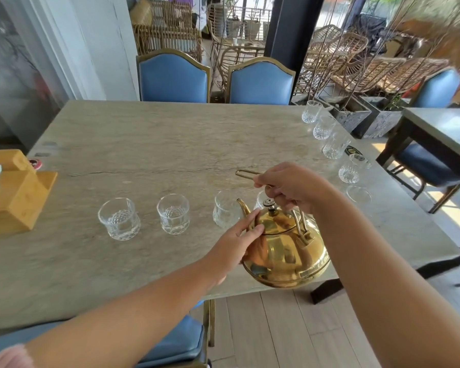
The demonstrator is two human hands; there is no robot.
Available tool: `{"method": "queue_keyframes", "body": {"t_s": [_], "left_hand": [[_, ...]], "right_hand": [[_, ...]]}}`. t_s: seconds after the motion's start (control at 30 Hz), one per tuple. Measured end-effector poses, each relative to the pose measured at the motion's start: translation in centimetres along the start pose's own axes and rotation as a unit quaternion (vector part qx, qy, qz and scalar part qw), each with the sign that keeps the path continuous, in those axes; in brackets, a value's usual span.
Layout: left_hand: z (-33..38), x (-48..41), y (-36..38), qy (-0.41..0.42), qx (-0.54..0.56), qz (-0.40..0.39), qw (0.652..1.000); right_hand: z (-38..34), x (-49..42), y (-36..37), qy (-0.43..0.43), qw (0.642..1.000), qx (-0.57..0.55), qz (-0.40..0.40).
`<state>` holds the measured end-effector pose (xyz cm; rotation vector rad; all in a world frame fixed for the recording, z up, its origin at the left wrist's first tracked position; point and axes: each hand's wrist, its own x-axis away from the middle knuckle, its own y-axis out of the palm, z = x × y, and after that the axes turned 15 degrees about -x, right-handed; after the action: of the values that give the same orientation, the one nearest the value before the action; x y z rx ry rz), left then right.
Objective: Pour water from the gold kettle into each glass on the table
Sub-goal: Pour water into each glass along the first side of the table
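The kettle [284,251] is held over the near edge of the bench [144,142]. Its spout [243,206] is pointed away and to the left, just beside the third glass [224,212] of the near row, so the spout-to-hinge axis runs from far-left to near-right. The wire handle [246,173] is gripped from above by the right hand [290,187]. The left hand [239,243] is laid against the kettle's left side below the spout, fingers straight. More glasses [335,146] are lined along the right edge.
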<state>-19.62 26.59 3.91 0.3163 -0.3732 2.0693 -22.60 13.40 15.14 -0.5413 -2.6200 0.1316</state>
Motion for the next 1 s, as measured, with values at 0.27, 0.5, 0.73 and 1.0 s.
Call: {"method": "queue_keyframes", "body": {"t_s": [0.27, 0.5, 0.73, 1.0], "left_hand": [[0.0, -0.02, 0.01, -0.004, 0.009, 0.002, 1.0], [0.15, 0.1, 0.05, -0.002, 0.007, 0.007, 1.0], [0.32, 0.22, 0.04, 0.001, 0.012, 0.004, 1.0], [0.36, 0.25, 0.11, 0.005, 0.009, 0.005, 1.0]], "right_hand": [[-0.31, -0.13, 0.34, 0.008, 1.0, 0.014, 0.0], [-0.42, -0.42, 0.57, 0.016, 1.0, 0.019, -0.003], [-0.42, -0.63, 0.69, 0.017, 1.0, 0.01, -0.003], [-0.59, -0.84, 0.71, 0.021, 0.999, 0.024, -0.006]]}}
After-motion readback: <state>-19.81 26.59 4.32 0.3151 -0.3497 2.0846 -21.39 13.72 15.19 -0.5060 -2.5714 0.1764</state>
